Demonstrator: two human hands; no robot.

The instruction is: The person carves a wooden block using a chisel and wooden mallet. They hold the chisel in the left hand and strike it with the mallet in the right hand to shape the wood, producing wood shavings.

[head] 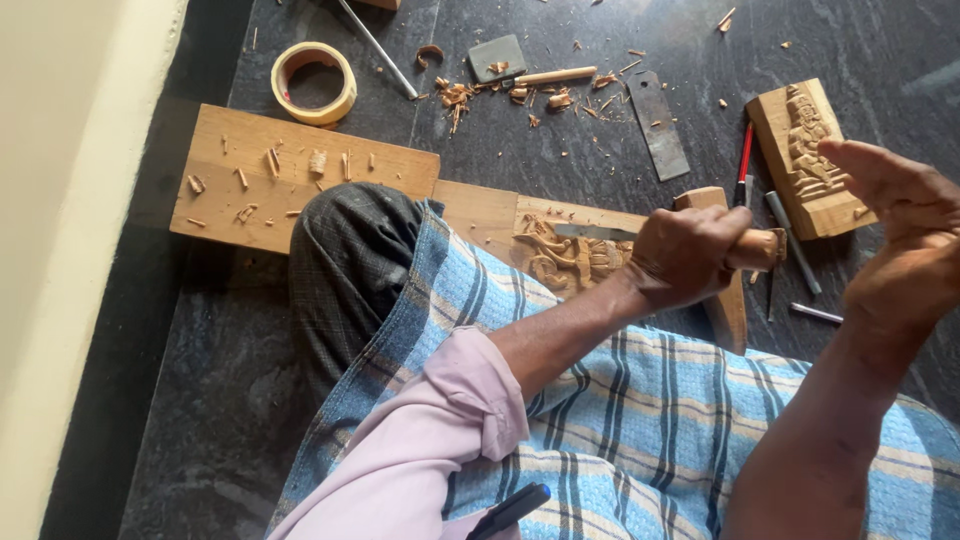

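the left hand [690, 255] has its grip tight round a wooden-handled chisel [745, 248], blade on the half-cut relief in the carving plank [470, 210]; the right hand [900, 235] hangs open above; a finished-looking carved block [810, 155] lies near; shavings [460, 95] litter the floor [200, 400].

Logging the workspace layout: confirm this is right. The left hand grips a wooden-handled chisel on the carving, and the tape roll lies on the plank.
Wrong about the tape roll: the head view shows it on the dark floor, beyond the plank. The left hand does grip the chisel on the carving.
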